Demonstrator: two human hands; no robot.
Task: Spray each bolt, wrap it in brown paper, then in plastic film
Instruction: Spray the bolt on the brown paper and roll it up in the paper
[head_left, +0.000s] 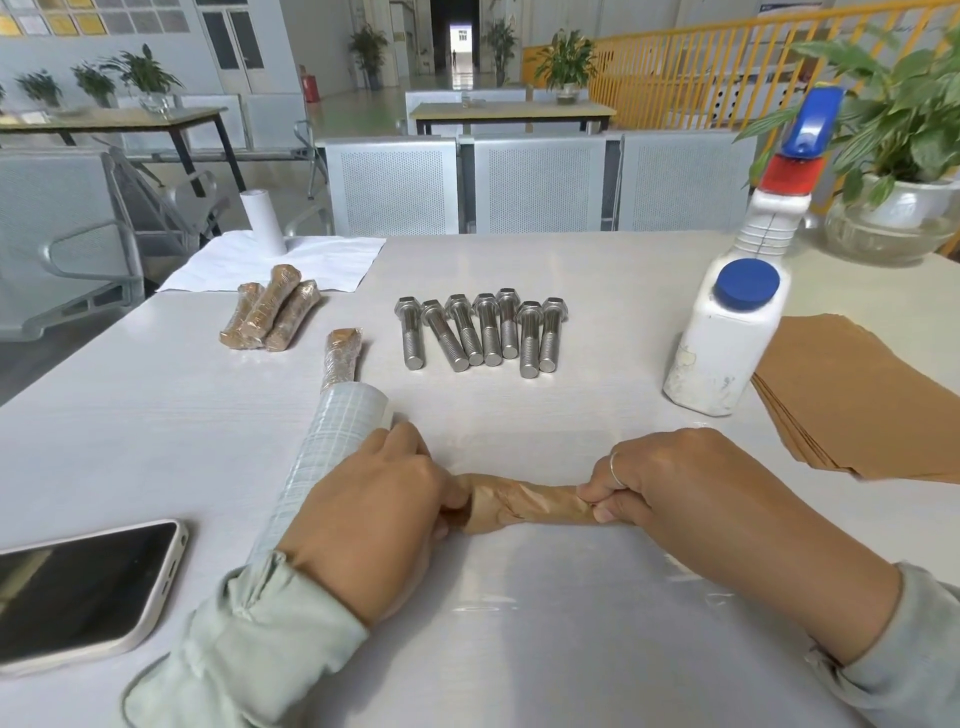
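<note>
Setting: we record a factory or industrial-site common hall, used here as a packing station. Evidence we list: rows of perforated grey metal seats (540, 182) beyond the bench's far edge; further long tables (511, 111); a yellow steel railing (691, 78) at the right; potted plants (566, 62) along the walls; a red fire extinguisher (310, 88) by the double door; framed notices (57, 21) high on the left wall. On the pale bench (597, 322) we note bare steel bolts (480, 332) in a row mid-bench, a stack of brown paper sheets (852, 400) at the right edge, and a white spray bottle (737, 312) beside them.
</note>
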